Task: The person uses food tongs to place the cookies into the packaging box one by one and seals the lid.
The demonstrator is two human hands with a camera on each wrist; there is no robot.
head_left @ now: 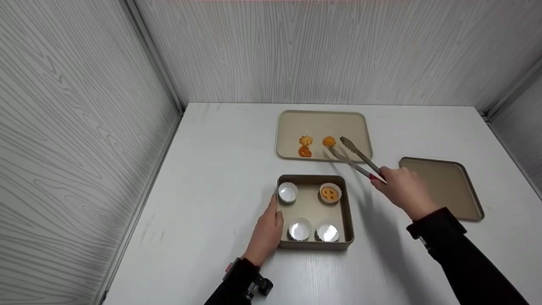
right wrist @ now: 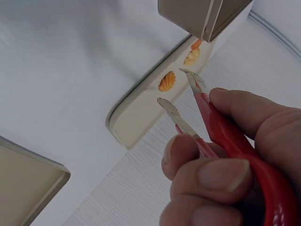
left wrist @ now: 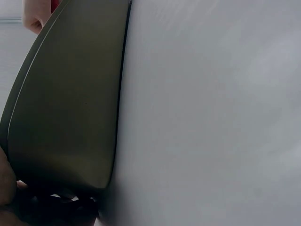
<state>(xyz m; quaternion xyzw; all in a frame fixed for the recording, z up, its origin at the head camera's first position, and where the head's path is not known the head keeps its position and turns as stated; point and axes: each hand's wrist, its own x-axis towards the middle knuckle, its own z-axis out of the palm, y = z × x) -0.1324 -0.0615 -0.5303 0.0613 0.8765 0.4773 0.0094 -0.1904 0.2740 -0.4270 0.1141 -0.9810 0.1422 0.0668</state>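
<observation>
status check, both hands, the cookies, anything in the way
Right hand gripping open tongs by round cookie. Left hand holding square tin. Two more cookies on far tray, one in tin. Nothing visible blocking tongs.

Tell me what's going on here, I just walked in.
A person's right hand holds tongs, tips apart, near a round cookie on the far tray, where two other cookies lie. The left hand grips the side of a square pan holding four paper cups: one has a pretzel-patterned cookie, the other three look empty.
</observation>
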